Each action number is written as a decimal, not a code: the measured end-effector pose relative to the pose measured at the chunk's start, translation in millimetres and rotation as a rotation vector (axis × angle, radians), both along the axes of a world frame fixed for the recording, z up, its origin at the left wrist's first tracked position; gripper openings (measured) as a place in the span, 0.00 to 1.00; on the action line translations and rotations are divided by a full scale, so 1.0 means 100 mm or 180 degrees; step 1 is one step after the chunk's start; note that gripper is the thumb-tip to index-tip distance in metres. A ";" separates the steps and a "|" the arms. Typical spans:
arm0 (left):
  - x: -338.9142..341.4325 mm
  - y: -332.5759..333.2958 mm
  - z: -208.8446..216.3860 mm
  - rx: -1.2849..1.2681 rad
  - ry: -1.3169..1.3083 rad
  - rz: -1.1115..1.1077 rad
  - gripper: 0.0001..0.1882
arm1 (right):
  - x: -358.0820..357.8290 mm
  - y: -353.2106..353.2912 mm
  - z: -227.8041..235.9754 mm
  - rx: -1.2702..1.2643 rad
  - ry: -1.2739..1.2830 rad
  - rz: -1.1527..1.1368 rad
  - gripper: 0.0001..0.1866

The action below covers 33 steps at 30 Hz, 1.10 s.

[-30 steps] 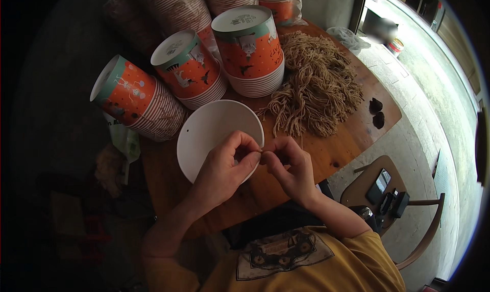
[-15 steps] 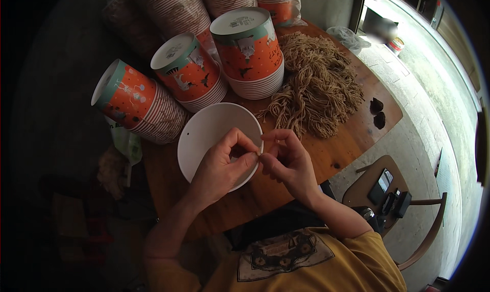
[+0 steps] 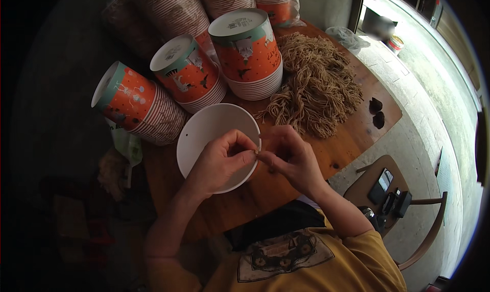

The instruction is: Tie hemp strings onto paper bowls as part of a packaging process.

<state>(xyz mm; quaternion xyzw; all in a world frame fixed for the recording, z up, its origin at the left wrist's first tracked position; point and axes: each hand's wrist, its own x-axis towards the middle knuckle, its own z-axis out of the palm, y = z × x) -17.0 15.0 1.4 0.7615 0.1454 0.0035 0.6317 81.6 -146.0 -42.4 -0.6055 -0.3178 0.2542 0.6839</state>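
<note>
Judging from afar, I expect the white tub (image 3: 191, 146), partly under the left hand (image 3: 224, 159) on the tabletop (image 3: 270, 187), to be light and easily dented, best held by its rim. By its right edge that hand pinches a tiny pale piece (image 3: 256, 151), perhaps cord; the right hand (image 3: 296, 162) touches in with its thumb, its grip unclear. Orange tub stacks (image 3: 186, 80) block the far left; the soft, tangly cord pile (image 3: 319, 88) crowds the far right.

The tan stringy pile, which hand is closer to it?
The right one. The right hand is just below the tan stringy pile in the picture; the left hand is farther left, over the white bowl.
</note>
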 end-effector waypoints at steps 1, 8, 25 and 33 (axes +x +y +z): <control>0.00 0.02 0.00 -0.0196 0.0108 0.0009 0.07 | 0.03 0.01 0.03 0.0080 -0.0380 -0.0001 0.10; 0.05 0.11 0.00 -0.0653 0.0309 -0.0184 0.09 | 0.20 0.01 0.04 0.0172 -0.1837 0.0168 0.07; 0.05 0.06 -0.03 -0.0679 0.0035 -0.0172 0.04 | 0.01 0.02 -0.13 0.0280 0.0352 0.0098 0.06; -0.05 -0.09 0.00 -0.0054 -0.0259 0.0132 0.07 | -0.03 0.04 -0.17 0.0343 0.0282 -0.0026 0.07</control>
